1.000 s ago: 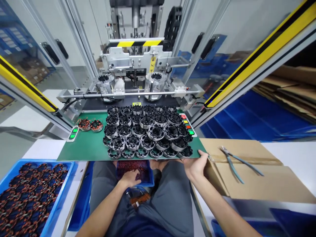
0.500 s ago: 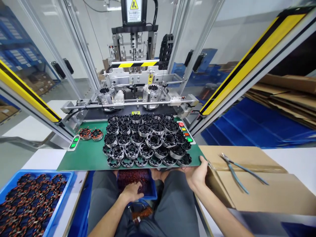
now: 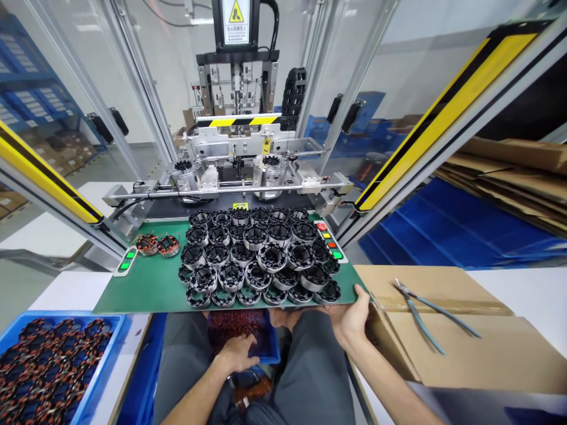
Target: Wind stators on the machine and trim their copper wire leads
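Upper centre of frame: white placard [image 3: 236,22] on the black machine housing [image 3: 254,29] bears a yellow warning triangle [image 3: 236,12] above a Chinese heading [image 3: 236,28], apparently 当心机械伤人; smaller lines beneath illegible. Centre of frame: narrow yellow label [image 3: 266,146] on the metal crossplate [image 3: 212,146] shows a black triangle [image 3: 266,141] and a mark resembling Z. Below it, small yellow sticker [image 3: 240,206] by the dark base plate [image 3: 177,208]: lettering too small to read.

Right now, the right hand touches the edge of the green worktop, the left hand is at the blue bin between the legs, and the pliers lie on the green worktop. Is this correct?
Not entirely: the pliers lie on the cardboard box, as the head view shows. The right hand, the left hand and the blue bin are as you say.
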### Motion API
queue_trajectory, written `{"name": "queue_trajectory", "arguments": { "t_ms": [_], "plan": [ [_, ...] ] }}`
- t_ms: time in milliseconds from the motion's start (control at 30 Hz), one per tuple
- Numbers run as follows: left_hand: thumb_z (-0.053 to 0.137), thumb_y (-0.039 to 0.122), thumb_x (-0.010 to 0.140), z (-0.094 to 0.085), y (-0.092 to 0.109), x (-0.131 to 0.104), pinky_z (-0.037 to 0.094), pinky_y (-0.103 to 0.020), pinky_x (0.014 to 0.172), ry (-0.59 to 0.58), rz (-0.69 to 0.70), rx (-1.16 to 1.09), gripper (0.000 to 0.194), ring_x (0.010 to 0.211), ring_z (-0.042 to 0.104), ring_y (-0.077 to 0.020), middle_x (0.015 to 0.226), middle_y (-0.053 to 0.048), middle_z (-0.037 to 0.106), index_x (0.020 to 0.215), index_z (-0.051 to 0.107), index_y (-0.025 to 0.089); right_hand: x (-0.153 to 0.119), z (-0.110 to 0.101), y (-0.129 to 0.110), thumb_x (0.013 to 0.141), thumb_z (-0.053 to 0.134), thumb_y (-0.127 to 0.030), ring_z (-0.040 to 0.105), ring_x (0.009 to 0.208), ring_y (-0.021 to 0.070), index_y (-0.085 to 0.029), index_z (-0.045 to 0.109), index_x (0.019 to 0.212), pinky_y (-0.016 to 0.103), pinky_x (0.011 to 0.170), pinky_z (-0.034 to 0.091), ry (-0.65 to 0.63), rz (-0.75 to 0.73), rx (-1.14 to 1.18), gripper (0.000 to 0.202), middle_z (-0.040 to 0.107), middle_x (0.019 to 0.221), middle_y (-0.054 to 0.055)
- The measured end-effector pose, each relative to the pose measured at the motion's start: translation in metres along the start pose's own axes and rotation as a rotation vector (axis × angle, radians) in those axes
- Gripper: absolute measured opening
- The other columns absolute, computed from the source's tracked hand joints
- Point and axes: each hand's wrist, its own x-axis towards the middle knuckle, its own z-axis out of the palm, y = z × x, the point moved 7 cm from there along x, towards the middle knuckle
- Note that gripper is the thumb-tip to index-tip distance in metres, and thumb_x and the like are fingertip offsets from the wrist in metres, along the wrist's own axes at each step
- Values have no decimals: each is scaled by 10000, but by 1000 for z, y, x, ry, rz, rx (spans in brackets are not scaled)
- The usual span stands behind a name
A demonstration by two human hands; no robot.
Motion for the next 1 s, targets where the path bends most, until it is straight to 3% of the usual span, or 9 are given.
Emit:
{"name": "queue_trajectory", "arguments": {
  "t_ms": [100, 200, 333, 633, 1000],
  "plan": [
    [913, 494, 1110, 1, 1, 1, 553, -671, 1385, -14, -2, 7, 628, 1592, 692, -413, 1600, -163, 756, 1638, 702, 229, 2, -11, 9, 860, 783, -457, 897, 890, 361, -331, 870, 1264, 597, 727, 829, 117, 117, 145, 432, 914, 1078, 54],
    [917, 451, 1109, 1, 1, 1, 552, -674, 1385, -7, -15, 8, 620, 1606, 680, -417, 1612, -162, 752, 1641, 701, 218, 2, -10, 12, 901, 756, -388, 894, 873, 333, -307, 852, 1305, 572, 737, 827, 109, 176, 245, 423, 919, 1092, 39],
    [918, 443, 1109, 0, 0, 0, 550, -673, 1386, 9, -17, 1, 614, 1596, 686, -413, 1631, -163, 743, 1639, 704, 218, 3, -11, 9, 912, 751, -378, 884, 843, 326, -311, 851, 1292, 580, 735, 825, 122, 148, 251, 399, 918, 1085, 26],
    [935, 442, 1090, 0, 1, 4, 582, -657, 1349, 17, -21, 7, 622, 1529, 731, -408, 1564, -151, 769, 1628, 707, 229, 3, -14, 6, 822, 816, -494, 885, 1008, 333, -273, 833, 1159, 552, 762, 818, 141, 101, 55, 404, 911, 1116, 51],
    [962, 389, 1077, 1, -4, 0, 632, -653, 1310, 86, 4, -11, 559, 1479, 776, -400, 1473, -140, 812, 1563, 750, 213, 3, -15, 5, 705, 847, -574, 856, 905, 313, -272, 805, 1055, 519, 703, 790, 140, 88, -35, 464, 907, 1147, 50]
  ]
}}
